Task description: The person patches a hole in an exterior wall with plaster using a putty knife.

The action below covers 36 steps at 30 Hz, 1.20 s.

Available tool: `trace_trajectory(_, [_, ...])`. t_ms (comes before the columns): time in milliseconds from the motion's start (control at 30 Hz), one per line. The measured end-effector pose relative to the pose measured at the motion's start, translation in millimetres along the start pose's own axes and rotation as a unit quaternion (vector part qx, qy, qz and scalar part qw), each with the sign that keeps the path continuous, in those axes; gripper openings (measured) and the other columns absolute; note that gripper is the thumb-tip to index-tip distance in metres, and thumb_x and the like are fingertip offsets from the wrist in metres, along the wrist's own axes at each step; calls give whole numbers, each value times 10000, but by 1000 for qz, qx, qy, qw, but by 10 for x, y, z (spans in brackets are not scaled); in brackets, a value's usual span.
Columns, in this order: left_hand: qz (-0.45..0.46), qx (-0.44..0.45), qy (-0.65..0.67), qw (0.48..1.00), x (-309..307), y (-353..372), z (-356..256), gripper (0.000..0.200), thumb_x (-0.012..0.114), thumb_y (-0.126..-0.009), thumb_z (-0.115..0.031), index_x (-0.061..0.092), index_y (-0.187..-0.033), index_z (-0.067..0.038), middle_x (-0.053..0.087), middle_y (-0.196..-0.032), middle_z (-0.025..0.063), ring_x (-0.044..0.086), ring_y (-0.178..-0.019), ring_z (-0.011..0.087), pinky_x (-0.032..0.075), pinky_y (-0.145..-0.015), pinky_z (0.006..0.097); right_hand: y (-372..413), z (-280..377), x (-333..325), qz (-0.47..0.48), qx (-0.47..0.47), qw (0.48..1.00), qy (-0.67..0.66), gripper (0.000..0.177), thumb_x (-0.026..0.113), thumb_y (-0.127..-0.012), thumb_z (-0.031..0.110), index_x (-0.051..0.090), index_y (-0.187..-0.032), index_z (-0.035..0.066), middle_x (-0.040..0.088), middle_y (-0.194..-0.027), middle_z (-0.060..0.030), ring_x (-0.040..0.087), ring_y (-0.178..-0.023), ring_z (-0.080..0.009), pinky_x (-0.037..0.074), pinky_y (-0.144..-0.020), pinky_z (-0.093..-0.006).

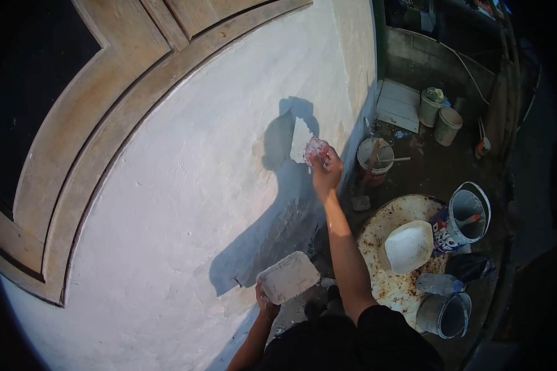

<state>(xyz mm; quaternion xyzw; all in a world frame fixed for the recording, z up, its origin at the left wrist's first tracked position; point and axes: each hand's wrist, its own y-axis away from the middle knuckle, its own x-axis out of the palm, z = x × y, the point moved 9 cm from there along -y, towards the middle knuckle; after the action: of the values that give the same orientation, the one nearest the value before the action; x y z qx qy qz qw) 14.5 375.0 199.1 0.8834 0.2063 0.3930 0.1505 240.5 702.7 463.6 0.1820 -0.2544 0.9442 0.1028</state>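
Observation:
My right hand [328, 172] is raised in front of the white wall [161, 185], closed around a putty knife [299, 139]. Its pale blade is held close to the wall, and the pinkish grip under my fingers is smeared with white. Lower down, my left hand [267, 304] grips one end of a whitish rectangular tray [288, 277] with a coated surface. The shadow of my arm and the knife falls across a patchy, greyer part of the wall.
A wooden window frame [130, 93] borders the wall at upper left. To the right, a rust-stained round table [377, 247] bears a white bowl [408, 247], a paint bucket [470, 216], a plastic bottle [438, 284] and another bucket [445, 315]. More buckets [375, 154] stand behind.

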Motion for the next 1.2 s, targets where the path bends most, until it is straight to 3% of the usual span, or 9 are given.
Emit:
trace_trajectory(67, [1, -1, 11, 1000, -32, 6, 17, 602, 370, -944, -515, 453, -1370, -97, 537, -1333, 107, 503, -1235, 315, 384, -1060, 473, -252, -24, -37, 5, -14, 995, 94, 222, 557, -901, -44, 578, -1120, -73, 669, -997, -103, 639, -924, -128, 484, -832, -250])
trace_trajectory(267, [-3, -10, -1, 1000, -55, 44, 61, 594, 381, -942, -514, 451, -1372, -110, 541, -1326, 105, 518, -1220, 315, 404, -1043, 474, -18, 178, 408, 107, -48, 992, 42, 227, 582, -866, -20, 606, -1085, -74, 694, -906, -165, 678, -851, -175, 498, -756, -288])
trace_trajectory(433, [3, -17, 0, 1000, -82, -12, 117, 581, 381, -944, -511, 463, -1359, -113, 552, -1312, 100, 531, -1209, 307, 411, -1038, 469, 620, 643, 686, 134, -86, 983, 95, 224, 631, -857, 16, 635, -1074, -40, 640, -852, -167, 640, -753, -312, 506, -679, -353])
trace_trajectory(600, [12, -21, -9, 1000, 39, -45, 102, 574, 379, -945, -512, 482, -1343, -111, 555, -1313, 98, 531, -1209, 302, 410, -1040, 461, 1227, 985, 842, 125, -176, 969, 119, 226, 609, -833, -21, 647, -1056, -24, 640, -850, -150, 636, -730, -270, 487, -633, -321])
trace_trajectory(667, [19, -11, -14, 1000, 91, -52, 72, 575, 376, -946, -514, 484, -1343, -112, 554, -1315, 99, 531, -1208, 302, 411, -1038, 461, 1099, 994, 727, 107, -135, 979, 114, 223, 611, -837, -16, 641, -1057, -34, 642, -850, -160, 645, -740, -284, 493, -654, -324])
trace_trajectory(800, [19, 14, -17, 1000, 89, -19, -4, 575, 368, -950, -516, 482, -1346, -116, 554, -1315, 102, 531, -1207, 303, 412, -1037, 460, 430, 553, 216, 34, -51, 993, 96, 202, 592, -891, 2, 623, -1084, -50, 695, -929, -101, 643, -859, -117, 491, -747, -259])
trace_trajectory(867, [17, 10, 1, 1000, 46, 11, -20, 570, 362, -954, -513, 481, -1347, -118, 554, -1315, 103, 531, -1207, 303, 412, -1038, 460, -43, 281, -72, -45, -67, 984, 162, 197, 582, -898, 1, 622, -1084, -52, 694, -913, -93, 637, -856, -112, 489, -754, -256])
trace_trajectory(1033, [6, -2, 14, 1000, -136, 26, 50, 547, 350, -964, -495, 483, -1341, -122, 558, -1303, 101, 531, -1207, 302, 415, -1038, 471, -510, -139, 29, 21, -64, 990, 120, 247, 612, -860, 9, 616, -1096, -67, 697, -937, -167, 681, -863, -203, 508, -756, -292])
trace_trajectory(1200, [8, -4, 11, 1000, -173, -3, 107, 539, 350, -964, -487, 479, -1339, -121, 561, -1294, 99, 533, -1205, 303, 418, -1036, 472, 107, -98, 367, 61, -62, 990, 109, 215, 616, -861, 9, 627, -1064, -63, 680, -925, -172, 690, -839, -256, 516, -709, -307])
